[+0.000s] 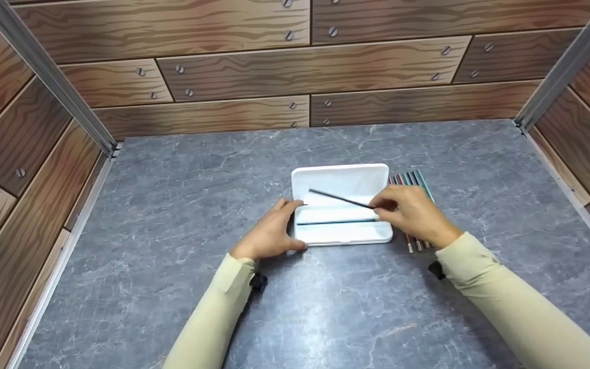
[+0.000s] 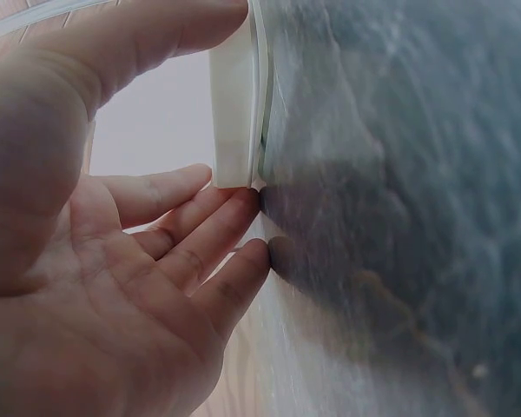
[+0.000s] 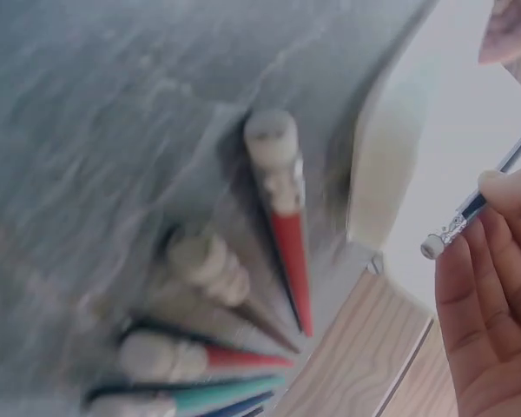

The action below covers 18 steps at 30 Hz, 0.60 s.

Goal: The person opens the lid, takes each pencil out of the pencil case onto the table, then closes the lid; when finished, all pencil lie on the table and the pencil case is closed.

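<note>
A white pencil case (image 1: pixel 346 237) lies with its lid raised at the back. My left hand (image 1: pixel 269 233) holds its left end, thumb at the front corner and fingers toward the hinge; the left wrist view shows the fingertips against the case's end wall (image 2: pixel 234 113). Inside the tray lies a dark blue pencil (image 1: pixel 336 222). Over the case, my right hand (image 1: pixel 413 207) pinches a dark pencil (image 1: pixel 341 198) near its eraser end, its other end tilted up to the left. In the right wrist view its metal band and pale eraser (image 3: pixel 434 247) stick out past the fingers.
Right of the case, several coloured pencils (image 1: pixel 420 179) lie side by side, partly hidden under my right hand. A red pencil (image 3: pixel 289 261) is nearest the case. The grey marbled table (image 1: pixel 197 195) ends at wood-patterned walls (image 1: pixel 233 77) with metal corner posts.
</note>
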Tool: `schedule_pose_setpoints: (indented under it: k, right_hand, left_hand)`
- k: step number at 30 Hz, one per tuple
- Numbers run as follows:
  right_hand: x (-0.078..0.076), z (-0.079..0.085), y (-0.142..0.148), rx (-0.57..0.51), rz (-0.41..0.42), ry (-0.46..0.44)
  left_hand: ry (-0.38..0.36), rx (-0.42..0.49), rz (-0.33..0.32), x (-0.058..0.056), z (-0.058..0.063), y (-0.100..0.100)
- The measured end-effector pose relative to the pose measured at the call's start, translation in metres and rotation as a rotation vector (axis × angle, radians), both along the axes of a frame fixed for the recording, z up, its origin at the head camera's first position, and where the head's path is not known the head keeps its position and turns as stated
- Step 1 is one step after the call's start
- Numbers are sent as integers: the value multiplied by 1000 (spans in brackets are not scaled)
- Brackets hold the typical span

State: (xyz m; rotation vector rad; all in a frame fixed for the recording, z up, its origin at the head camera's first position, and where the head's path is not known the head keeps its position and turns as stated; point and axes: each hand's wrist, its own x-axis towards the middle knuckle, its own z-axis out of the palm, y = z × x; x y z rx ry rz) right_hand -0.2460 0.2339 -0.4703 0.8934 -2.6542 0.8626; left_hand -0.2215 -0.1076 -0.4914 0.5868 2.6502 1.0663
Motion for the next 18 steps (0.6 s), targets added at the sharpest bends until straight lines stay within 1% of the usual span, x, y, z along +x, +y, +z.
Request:
schedule_pose_setpoints:
  k: [5, 9, 14, 18]
  right_hand:
    - [5, 5, 23, -80, -141, -119]
    - [11, 6, 45, -126, -254, -186]
    - [16, 2, 73, -170, -339, -227]
    - [18, 0, 93, -182, -398, -277]
  left_hand:
    - [2, 3, 0, 0, -1, 0]
    - [8, 7, -1, -1, -2, 0]
    - [13, 5, 0, -1, -3, 0]
    - [11, 4, 4, -1, -1, 0]
